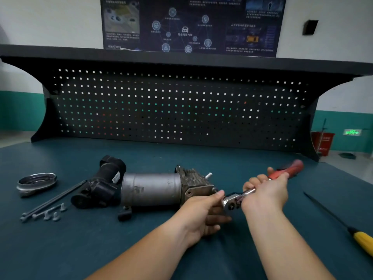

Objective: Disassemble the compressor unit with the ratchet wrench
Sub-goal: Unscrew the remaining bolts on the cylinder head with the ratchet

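The compressor unit point(151, 188) lies on its side on the green bench, a grey metal cylinder with a black plastic end at the left and a finned housing at the right. My left hand point(203, 213) grips its right end, thumb by the wrench head. The ratchet wrench point(232, 202) has a chrome head at the unit's right end and a red handle point(288, 170) pointing up and right. My right hand point(266, 188) is wrapped round the wrench shaft just below the red grip.
Left of the unit lie a round metal cover point(36, 182), two long bolts point(52, 201) and several small screws point(52, 214). A yellow-handled screwdriver point(343, 221) lies at the right. A black pegboard point(177, 108) backs the bench.
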Demonstrator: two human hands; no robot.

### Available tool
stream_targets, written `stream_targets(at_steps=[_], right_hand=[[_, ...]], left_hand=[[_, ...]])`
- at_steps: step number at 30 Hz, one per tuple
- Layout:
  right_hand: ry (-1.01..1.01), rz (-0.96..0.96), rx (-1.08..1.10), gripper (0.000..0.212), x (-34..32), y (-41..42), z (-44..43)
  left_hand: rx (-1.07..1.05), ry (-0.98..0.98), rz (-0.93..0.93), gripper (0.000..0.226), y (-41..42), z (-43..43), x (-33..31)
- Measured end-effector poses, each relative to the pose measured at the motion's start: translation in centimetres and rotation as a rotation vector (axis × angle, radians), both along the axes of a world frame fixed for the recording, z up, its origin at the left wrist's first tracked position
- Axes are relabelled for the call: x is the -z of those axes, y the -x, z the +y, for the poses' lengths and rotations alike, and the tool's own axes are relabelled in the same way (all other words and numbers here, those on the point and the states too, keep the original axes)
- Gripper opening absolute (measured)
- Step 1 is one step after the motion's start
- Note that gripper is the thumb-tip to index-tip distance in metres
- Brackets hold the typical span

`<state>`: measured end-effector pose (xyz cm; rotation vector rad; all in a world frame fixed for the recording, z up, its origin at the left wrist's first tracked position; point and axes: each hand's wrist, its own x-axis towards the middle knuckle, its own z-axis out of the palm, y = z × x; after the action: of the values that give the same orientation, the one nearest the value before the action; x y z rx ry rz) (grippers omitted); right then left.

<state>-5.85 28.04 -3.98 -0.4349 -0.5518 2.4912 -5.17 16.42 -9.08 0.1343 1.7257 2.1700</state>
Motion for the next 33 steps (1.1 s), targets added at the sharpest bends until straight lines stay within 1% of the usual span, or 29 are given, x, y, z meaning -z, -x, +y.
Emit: stream_targets(at_steps=[1, 2, 4, 6, 7, 8, 9, 10, 11, 12, 13, 15, 16, 17, 18, 19, 21, 24, 25, 27, 28, 29, 30, 31, 33], right_hand=[[-0.012, 0.003, -0.009, 0.035, 0.0, 0.1, 0.1], [-0.088, 0.049, -0.009, 0.035, 0.0, 0.1, -0.1], [-0.369, 0.238, -0.009, 0.032, -0.1, -0.2, -1.5], [-0.736, 0.453, -0.085, 0.026, -0.1, -0.9, -3.1], [-0.896, 0.531, -0.139, 0.024, 0.1, -1.2, -3.7], [-1.012, 0.57, -0.178, 0.024, 0.2, -1.4, -4.1], [-1.073, 0.575, -0.194, 0.026, 0.3, -1.5, -4.1], [-1.074, 0.556, -0.182, 0.027, 0.2, -1.6, -4.0], [-1.008, 0.527, -0.143, 0.027, 0.2, -1.6, -3.8], [-0.877, 0.473, -0.088, 0.028, 0.1, -1.4, -3.3], [-0.692, 0.381, -0.037, 0.029, 0.1, -1.1, -2.7], [-0.258, 0.135, 0.021, 0.033, 0.1, -0.4, -1.2], [-0.088, 0.03, 0.017, 0.035, 0.2, 0.0, -0.4], [0.012, -0.033, -0.008, 0.036, 0.2, 0.1, 0.1], [0.034, -0.054, -0.027, 0.036, 0.2, 0.3, 0.4], [-0.014, -0.036, -0.029, 0.036, 0.2, 0.4, 0.4], [-0.245, 0.113, -0.003, 0.036, 0.0, 0.3, -0.5], [-0.715, 0.428, -0.055, 0.028, -0.1, -0.7, -2.9], [-0.823, 0.497, -0.103, 0.025, 0.0, -1.0, -3.3], [-0.914, 0.549, -0.177, 0.025, 0.1, -1.3, -3.4], [-0.908, 0.544, -0.185, 0.027, 0.0, -1.3, -3.3], [-0.867, 0.524, -0.161, 0.028, 0.0, -1.2, -3.0], [-0.785, 0.475, -0.104, 0.029, 0.0, -0.9, -2.7], [-0.659, 0.383, -0.041, 0.03, 0.0, -0.7, -2.2], [-0.303, 0.114, 0.019, 0.033, 0.1, -0.1, -1.0]], left_hand=[[-0.002, -0.001, -0.002, 0.02, -0.1, 0.0, 0.0], [0.0, -0.002, -0.006, 0.019, -0.1, 0.0, 0.0], [0.012, -0.009, -0.019, 0.022, -0.2, -0.2, 0.0], [0.027, -0.015, -0.025, 0.028, -0.1, -0.3, 0.0], [0.03, -0.006, -0.021, 0.031, 0.0, -0.3, 0.1], [0.027, 0.007, -0.015, 0.031, 0.1, -0.2, 0.2], [0.023, 0.012, -0.009, 0.029, 0.2, -0.2, 0.2], [0.02, 0.008, -0.002, 0.026, 0.1, -0.1, 0.2], [0.014, 0.003, 0.003, 0.024, 0.2, -0.1, 0.2], [0.004, 0.003, 0.01, 0.025, 0.2, 0.0, 0.2], [-0.004, 0.004, 0.017, 0.027, 0.3, 0.1, 0.2], [-0.017, -0.006, 0.022, 0.029, 0.4, 0.2, 0.3], [-0.019, -0.007, 0.027, 0.026, 0.4, 0.3, 0.3], [-0.019, -0.001, 0.031, 0.023, 0.4, 0.3, 0.3], [-0.016, 0.001, 0.033, 0.021, 0.3, 0.2, 0.3], [-0.013, -0.002, 0.032, 0.02, 0.2, 0.2, 0.3], [-0.001, -0.014, 0.03, 0.02, 0.1, 0.0, 0.2], [0.008, -0.02, 0.018, 0.025, 0.0, -0.2, 0.1], [0.005, -0.019, 0.014, 0.025, 0.1, -0.2, 0.2], [0.005, -0.008, 0.022, 0.023, 0.1, -0.1, 0.2], [0.006, -0.004, 0.031, 0.025, 0.0, -0.1, 0.1], [0.002, -0.002, 0.043, 0.031, 0.1, 0.0, 0.2], [-0.003, -0.004, 0.049, 0.039, 0.1, 0.1, 0.2], [-0.009, -0.006, 0.05, 0.042, 0.2, 0.2, 0.3], [-0.009, -0.016, 0.05, 0.038, 0.3, 0.3, 0.4]])
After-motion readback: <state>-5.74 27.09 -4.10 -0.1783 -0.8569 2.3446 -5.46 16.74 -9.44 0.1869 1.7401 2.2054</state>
